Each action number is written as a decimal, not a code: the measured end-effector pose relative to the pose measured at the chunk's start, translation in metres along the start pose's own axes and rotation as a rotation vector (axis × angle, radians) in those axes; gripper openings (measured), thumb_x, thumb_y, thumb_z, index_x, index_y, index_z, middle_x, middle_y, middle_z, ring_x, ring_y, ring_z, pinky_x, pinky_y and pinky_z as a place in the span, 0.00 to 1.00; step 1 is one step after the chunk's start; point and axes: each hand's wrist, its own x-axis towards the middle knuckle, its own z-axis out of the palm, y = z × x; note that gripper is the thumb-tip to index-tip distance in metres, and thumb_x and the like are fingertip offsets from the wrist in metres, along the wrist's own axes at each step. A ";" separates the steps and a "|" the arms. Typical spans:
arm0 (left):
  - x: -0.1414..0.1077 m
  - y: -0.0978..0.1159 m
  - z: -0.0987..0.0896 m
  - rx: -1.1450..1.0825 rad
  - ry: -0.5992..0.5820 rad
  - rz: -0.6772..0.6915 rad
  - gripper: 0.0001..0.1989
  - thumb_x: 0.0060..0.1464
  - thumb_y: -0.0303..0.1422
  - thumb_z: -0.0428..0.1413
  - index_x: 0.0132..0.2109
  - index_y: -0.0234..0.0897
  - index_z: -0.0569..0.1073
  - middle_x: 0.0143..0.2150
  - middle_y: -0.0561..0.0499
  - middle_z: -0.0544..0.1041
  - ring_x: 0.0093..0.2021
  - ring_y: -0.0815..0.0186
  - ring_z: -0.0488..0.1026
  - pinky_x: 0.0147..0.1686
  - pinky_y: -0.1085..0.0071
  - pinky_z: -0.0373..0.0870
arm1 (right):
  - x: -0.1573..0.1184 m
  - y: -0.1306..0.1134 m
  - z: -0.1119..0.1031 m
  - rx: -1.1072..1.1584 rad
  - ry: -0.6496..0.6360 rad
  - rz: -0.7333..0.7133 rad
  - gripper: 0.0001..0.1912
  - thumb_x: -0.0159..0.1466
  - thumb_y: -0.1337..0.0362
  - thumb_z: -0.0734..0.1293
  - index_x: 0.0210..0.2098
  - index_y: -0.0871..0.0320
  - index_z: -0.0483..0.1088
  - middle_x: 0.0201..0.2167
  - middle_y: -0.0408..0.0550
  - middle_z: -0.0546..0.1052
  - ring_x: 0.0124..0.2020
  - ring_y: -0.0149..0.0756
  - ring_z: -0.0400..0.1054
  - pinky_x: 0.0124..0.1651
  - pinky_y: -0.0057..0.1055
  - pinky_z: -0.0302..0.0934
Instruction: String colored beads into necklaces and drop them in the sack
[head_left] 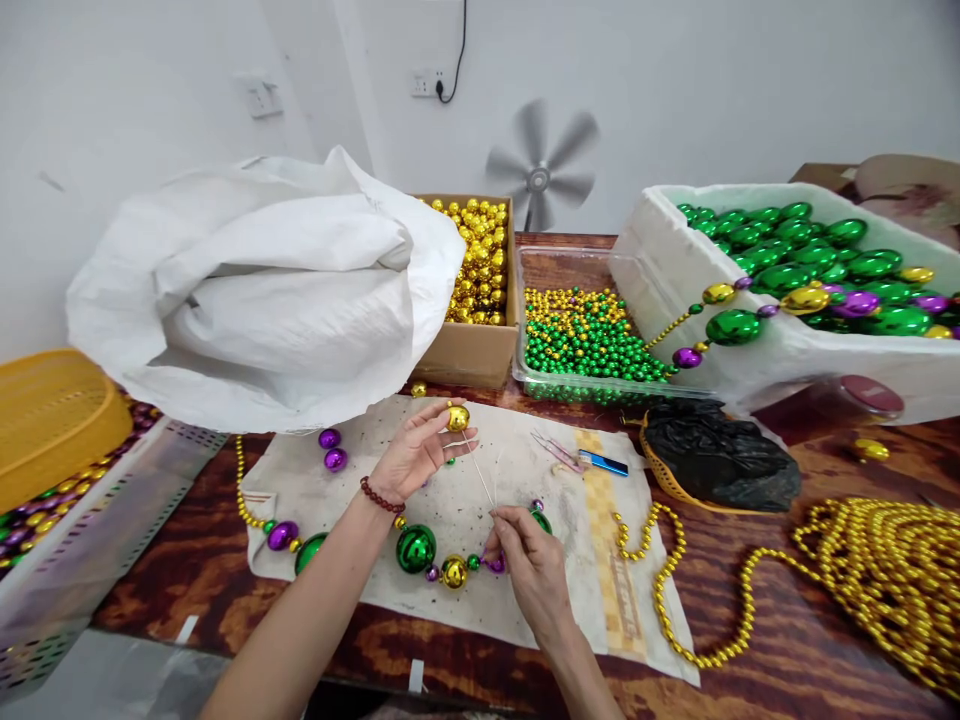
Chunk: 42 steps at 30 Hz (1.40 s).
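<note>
My left hand (pixel 411 452), with a dark red bead bracelet at the wrist, holds a shiny gold ball (pixel 457 418) at its fingertips. A thin pale cord (pixel 480 468) runs from that ball down to my right hand (pixel 529 565), whose thumb and forefinger are pinched on it. Beneath the hands, a string of large beads lies on a pale cloth (pixel 360 425), with a green ball (pixel 415 549), a gold ball (pixel 454 571) and a purple bead beside my right fingers. Two purple balls (pixel 334 459) rest farther left on the cloth.
At the back stand a white sack (pixel 285 300), a box of gold balls (pixel 472 350), a clear tray of small beads (pixel 540 380) and a foam box (pixel 660 240). Gold bead strands (pixel 885 580) lie right, near a basket with black plastic (pixel 720 460). Tweezers and a blue tool (pixel 604 462) lie on the cloth.
</note>
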 end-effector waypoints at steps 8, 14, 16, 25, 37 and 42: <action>-0.010 0.001 0.004 0.034 0.039 0.071 0.13 0.54 0.31 0.64 0.48 0.38 0.78 0.41 0.50 0.81 0.41 0.60 0.81 0.54 0.54 0.73 | 0.019 -0.012 0.010 -0.030 -0.015 -0.051 0.13 0.70 0.56 0.60 0.38 0.57 0.71 0.22 0.41 0.74 0.21 0.30 0.71 0.26 0.24 0.65; -0.009 0.000 -0.001 0.016 0.088 0.051 0.12 0.54 0.30 0.63 0.47 0.37 0.78 0.39 0.50 0.81 0.40 0.61 0.81 0.55 0.53 0.72 | 0.021 -0.012 0.015 -0.025 -0.023 -0.039 0.13 0.69 0.56 0.61 0.37 0.57 0.72 0.20 0.40 0.72 0.19 0.29 0.68 0.24 0.23 0.63; -0.008 -0.001 -0.003 0.009 0.099 0.048 0.12 0.54 0.30 0.63 0.47 0.36 0.78 0.39 0.49 0.82 0.40 0.61 0.81 0.54 0.55 0.73 | 0.021 -0.013 0.015 -0.023 -0.022 -0.027 0.13 0.69 0.56 0.61 0.37 0.57 0.72 0.20 0.39 0.72 0.18 0.29 0.68 0.23 0.23 0.63; -0.013 -0.004 -0.006 0.041 0.069 0.021 0.15 0.53 0.31 0.64 0.49 0.36 0.78 0.40 0.49 0.81 0.41 0.61 0.81 0.53 0.59 0.74 | 0.025 -0.013 0.015 -0.015 -0.047 0.003 0.12 0.68 0.57 0.60 0.36 0.57 0.71 0.19 0.38 0.70 0.17 0.28 0.66 0.21 0.23 0.59; -0.008 0.007 -0.049 1.518 0.092 0.196 0.06 0.59 0.30 0.54 0.40 0.37 0.76 0.41 0.45 0.78 0.45 0.58 0.74 0.49 0.60 0.69 | 0.049 -0.020 0.010 0.269 0.090 0.081 0.14 0.64 0.52 0.66 0.37 0.58 0.69 0.23 0.40 0.73 0.20 0.28 0.68 0.21 0.22 0.58; -0.029 -0.012 -0.059 2.141 0.012 0.035 0.09 0.61 0.34 0.53 0.45 0.36 0.73 0.43 0.42 0.77 0.43 0.53 0.76 0.43 0.61 0.69 | 0.039 -0.014 0.013 0.379 0.012 0.135 0.15 0.63 0.52 0.68 0.39 0.57 0.69 0.24 0.40 0.73 0.21 0.29 0.69 0.21 0.22 0.59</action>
